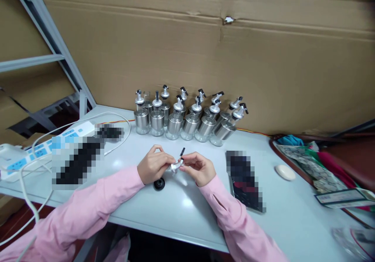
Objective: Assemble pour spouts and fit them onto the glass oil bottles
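Between my two hands, over the front middle of the table, is a silver bottle pourer (pixel 175 166) with a black flip cap sticking up. My left hand (pixel 156 163) pinches its left side with the fingertips. On the other side, my right hand (pixel 199 168) grips it between thumb and fingers close to the black cap. A round black part (pixel 159 184) lies on the table just below my left hand. Behind my hands stand two rows of glass bottles with steel sleeves (pixel 175 125), nearly all topped with similar pourers; one at the back left shows no pourer.
A white power strip (pixel 35 152) with cables lies at the left, near a blurred dark object (pixel 80 162). To the right are a blurred phone-like slab (pixel 244 180), a white oval piece (pixel 285 172) and a brown bag (pixel 348 156). Cardboard (pixel 205 59) walls the back.
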A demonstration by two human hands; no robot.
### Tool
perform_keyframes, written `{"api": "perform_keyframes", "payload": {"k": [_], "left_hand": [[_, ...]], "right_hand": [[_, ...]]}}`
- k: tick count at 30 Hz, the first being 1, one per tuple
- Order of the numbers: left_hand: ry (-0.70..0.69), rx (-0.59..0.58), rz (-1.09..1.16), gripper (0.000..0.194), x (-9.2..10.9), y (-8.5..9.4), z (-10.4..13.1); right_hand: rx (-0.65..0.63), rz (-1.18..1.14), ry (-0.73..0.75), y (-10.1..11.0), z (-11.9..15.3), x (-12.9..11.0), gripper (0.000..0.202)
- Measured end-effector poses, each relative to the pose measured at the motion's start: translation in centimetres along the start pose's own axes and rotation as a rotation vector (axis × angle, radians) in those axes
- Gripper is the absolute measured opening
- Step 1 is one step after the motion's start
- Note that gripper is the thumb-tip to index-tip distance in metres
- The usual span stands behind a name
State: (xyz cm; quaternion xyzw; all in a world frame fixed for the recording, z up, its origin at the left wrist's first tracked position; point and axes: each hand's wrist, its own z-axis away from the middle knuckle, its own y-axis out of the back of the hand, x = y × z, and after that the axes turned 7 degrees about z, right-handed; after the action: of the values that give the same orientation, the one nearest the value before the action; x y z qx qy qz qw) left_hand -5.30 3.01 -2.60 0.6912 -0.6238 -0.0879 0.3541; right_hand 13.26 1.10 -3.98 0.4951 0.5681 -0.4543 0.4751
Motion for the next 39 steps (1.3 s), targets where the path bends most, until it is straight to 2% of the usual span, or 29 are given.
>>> {"api": "perform_keyframes", "payload": {"k": [5, 14, 19, 25, 29, 32, 35, 39], "left_hand": [[0.016, -0.026, 0.006, 0.016, -0.17, -0.08, 0.0], [0.14, -0.065, 0.107, 0.019, -0.38, -0.63, 0.19], [0.084, -0.068, 0.158, 0.019, -0.45, -0.56, 0.15], [0.054, -0.174, 0.183, 0.027, -0.37, 0.02, -0.05], [0.086, -0.204, 0.235, 0.027, -0.04, 0.22, -0.14], [0.101, -0.175, 0.231, 0.027, 0.1, 0.12, -0.04], [0.173, -0.137, 0.195, 0.029, 0.09, -0.04, 0.15], [0.24, -0.169, 0.238, 0.03, 0.02, -0.23, 0.25]], "right_hand": [[-0.009, 0.002, -0.038, -0.04, 0.08, -0.95, 0.03], [0.028, 0.061, 0.122, -0.29, 0.15, -0.47, 0.022], [0.017, 0.137, 0.139, -0.15, 0.09, -0.5, 0.02], [0.007, 0.213, 0.096, 0.01, 0.1, -0.4, 0.021], [0.011, 0.184, 0.096, 0.22, -0.03, -0.4, 0.023], [-0.002, 0.183, 0.11, 0.3, -0.09, -0.5, 0.022], [0.003, 0.19, 0.126, 0.32, -0.09, -0.59, 0.022], [0.01, 0.184, 0.099, 0.46, -0.19, -0.72, 0.025]]}}
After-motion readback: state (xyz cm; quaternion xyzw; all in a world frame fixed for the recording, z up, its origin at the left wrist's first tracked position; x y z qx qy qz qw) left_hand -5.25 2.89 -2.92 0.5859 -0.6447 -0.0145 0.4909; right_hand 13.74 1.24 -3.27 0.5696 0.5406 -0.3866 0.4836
